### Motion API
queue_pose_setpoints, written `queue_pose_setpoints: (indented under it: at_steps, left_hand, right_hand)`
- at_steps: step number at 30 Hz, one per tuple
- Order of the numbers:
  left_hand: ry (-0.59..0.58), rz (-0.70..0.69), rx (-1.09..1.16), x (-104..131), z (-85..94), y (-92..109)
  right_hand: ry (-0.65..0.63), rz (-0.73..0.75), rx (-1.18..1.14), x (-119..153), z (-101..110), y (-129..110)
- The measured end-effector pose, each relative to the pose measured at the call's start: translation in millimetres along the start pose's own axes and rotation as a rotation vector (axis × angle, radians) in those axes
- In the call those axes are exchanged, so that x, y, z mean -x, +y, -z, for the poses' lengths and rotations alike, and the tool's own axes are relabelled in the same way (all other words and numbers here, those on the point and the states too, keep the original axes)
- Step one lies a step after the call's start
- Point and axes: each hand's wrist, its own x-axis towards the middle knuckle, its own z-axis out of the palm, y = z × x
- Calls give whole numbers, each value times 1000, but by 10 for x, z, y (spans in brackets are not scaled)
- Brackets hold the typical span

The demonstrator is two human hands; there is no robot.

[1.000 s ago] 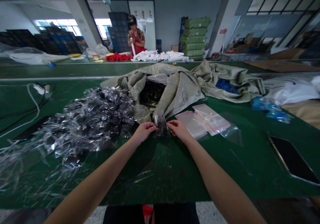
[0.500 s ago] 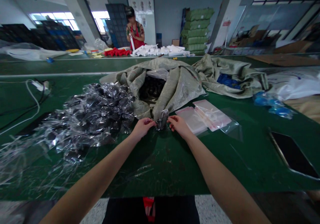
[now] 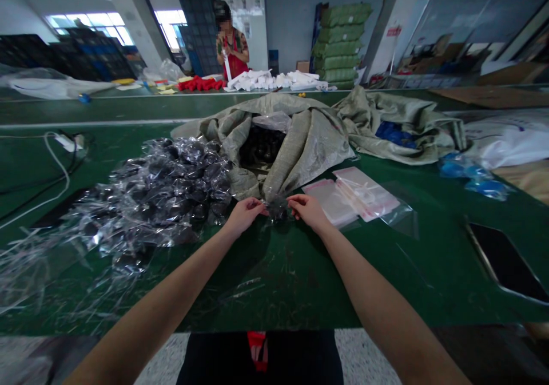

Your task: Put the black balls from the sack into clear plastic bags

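A clear plastic bag (image 3: 278, 209) with a dark object inside is held between my two hands, just above the green table. My left hand (image 3: 246, 216) pinches its left edge, fingers closed. On the opposite edge, my right hand (image 3: 307, 210) pinches the film with thumb and fingertips. What the dark object is, I cannot make out. Right behind it lies a grey-green woven sack (image 3: 295, 150), its mouth facing me and showing dark rounded pieces (image 3: 262, 147). Left of my hands is a heap of bagged dark pieces (image 3: 171, 190). Flat clear bags (image 3: 364, 193) lie to the right.
A phone (image 3: 508, 259) lies at the right. Another woven sack (image 3: 398, 127) holds blue pieces (image 3: 394, 135); blue bagged items (image 3: 474, 174) are beside it. Plastic strips (image 3: 34, 270) and a white cable (image 3: 64, 173) are at left. Across the table, a person (image 3: 231, 47) handles a white piece.
The bag stood upright between my hands and is now folded down lower, its dark content less distinct. Both hands keep nearly the same place. The view has tilted slightly.
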Motion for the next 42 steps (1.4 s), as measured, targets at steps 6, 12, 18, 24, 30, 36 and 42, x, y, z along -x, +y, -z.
queue_pose_setpoints:
  at_steps: [6, 12, 18, 24, 30, 36, 42]
  left_hand:
    - [35, -63, -69, -54, 59, 26]
    - [44, -249, -100, -161, 80, -151]
    - [80, -189, -80, -101, 98, -93]
    - [-123, 349, 211, -92, 129, 201]
    - [-262, 348, 338, -67, 90, 225]
    - [-252, 256, 341, 60, 50, 116]
    - [-235, 246, 326, 102, 16, 98]
  right_hand:
    - [-40, 10, -38, -13, 32, -18]
    - [-19, -38, -10, 5, 63, -117]
    - [53, -25, 82, 21, 56, -144]
    - [62, -3, 73, 11, 61, -127]
    - [45, 17, 55, -1, 80, -65]
    - [102, -127, -197, 10, 69, -157]
    - [87, -333, -177, 115, 103, -345]
